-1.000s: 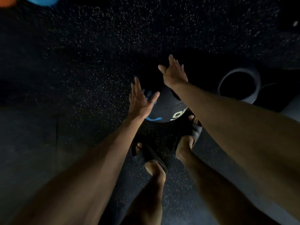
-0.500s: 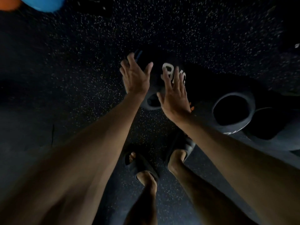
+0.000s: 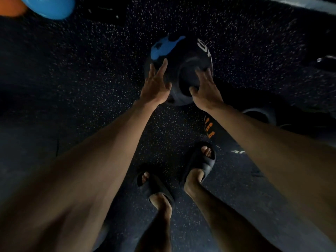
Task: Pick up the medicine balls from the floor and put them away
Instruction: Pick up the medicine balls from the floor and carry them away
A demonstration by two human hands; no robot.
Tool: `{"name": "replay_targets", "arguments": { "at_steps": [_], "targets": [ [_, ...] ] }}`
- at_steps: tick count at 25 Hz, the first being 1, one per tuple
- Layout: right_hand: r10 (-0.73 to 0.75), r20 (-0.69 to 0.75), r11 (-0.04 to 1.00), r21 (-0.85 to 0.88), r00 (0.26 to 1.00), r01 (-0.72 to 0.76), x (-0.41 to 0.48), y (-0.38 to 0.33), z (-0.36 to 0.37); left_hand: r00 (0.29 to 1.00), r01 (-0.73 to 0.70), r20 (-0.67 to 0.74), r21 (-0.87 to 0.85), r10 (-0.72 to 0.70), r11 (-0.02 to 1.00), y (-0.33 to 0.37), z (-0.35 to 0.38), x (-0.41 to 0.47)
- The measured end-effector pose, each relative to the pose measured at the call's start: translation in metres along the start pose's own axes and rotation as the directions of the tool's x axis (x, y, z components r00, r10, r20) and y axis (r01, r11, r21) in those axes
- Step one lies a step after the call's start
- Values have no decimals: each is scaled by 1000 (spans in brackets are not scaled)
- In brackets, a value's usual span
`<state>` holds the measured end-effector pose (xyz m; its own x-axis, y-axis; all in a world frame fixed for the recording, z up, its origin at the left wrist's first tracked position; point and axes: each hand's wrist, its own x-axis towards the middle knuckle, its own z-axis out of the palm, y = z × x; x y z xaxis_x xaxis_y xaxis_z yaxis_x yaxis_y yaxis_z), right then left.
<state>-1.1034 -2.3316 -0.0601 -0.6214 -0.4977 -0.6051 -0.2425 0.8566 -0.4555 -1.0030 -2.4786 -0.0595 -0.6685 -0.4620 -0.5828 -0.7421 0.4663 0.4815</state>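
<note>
Black rubber with white specks covers the floor (image 3: pixel 91 73). A black ball (image 3: pixel 181 57) with a blue patch and white writing is seen in the middle of the view, above the feet. It has a round hollow on its near side. Whether the ball is resting on the floor or lifted just off it cannot be told.

The ball is held between two bare hands. The left hand (image 3: pixel 156 84) is pressed flat on the ball's left side, with the fingers (image 3: pixel 161 67) spread and pointing up over it. The right hand (image 3: pixel 205 86) is laid on the ball's right side, at the edge of the hollow, with its thumb at the lower rim. So the grip is clamped on the ball from both sides, with open palms.

Both arms are stretched out from the bottom corners of the view.

Two feet in dark slippers (image 3: pixel 201 160) are planted on the floor below the ball.

Another dark ball (image 3: pixel 261 115) with a round hollow is partly hidden behind the right arm. Orange marks (image 3: pixel 209 128) are seen just beside that arm.

A blue ball (image 3: pixel 51 6) and an orange ball (image 3: pixel 9 8) are seen at the top left corner, touching, well apart from the hands.
</note>
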Motion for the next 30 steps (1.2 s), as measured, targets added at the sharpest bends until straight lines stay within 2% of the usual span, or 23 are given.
{"name": "replay_targets", "arguments": {
  "at_steps": [4, 10, 14, 18, 21, 25, 28, 30],
  "targets": [
    [-62, 22, 996, -61, 998, 63, -46, -21, -8, 991, 94, 85, 70, -100, 993, -5, -6, -48],
    [-130, 244, 974, -151, 961, 170, -169, -81, -19, 974, 188, 103, 124, -201, 974, -30, -53, -180],
    [-164, 292, 955, -192, 942, 225, -257, -124, -17, 966, 244, 75, 51, -247, 968, -44, -86, -277],
    [-214, 354, 932, -204, 910, 299, -342, -163, 7, 940, 340, 57, -117, -336, 933, -76, -88, -388],
    [-266, 430, 890, -234, 863, 392, -401, -180, 34, 911, 406, 23, -220, -411, 887, -98, -73, -472],
    [-373, 550, 753, -292, 748, 590, -492, -196, 80, 803, 512, -143, -331, -579, 792, -123, -31, -603],
    [-449, 631, 646, -259, 632, 718, -559, -188, 111, 737, 527, -181, -449, -651, 722, -127, 21, -699],
    [-440, 700, 585, -252, 562, 771, -603, -172, 134, 692, 517, -178, -555, -700, 652, -125, 58, -758]
  ]
}}
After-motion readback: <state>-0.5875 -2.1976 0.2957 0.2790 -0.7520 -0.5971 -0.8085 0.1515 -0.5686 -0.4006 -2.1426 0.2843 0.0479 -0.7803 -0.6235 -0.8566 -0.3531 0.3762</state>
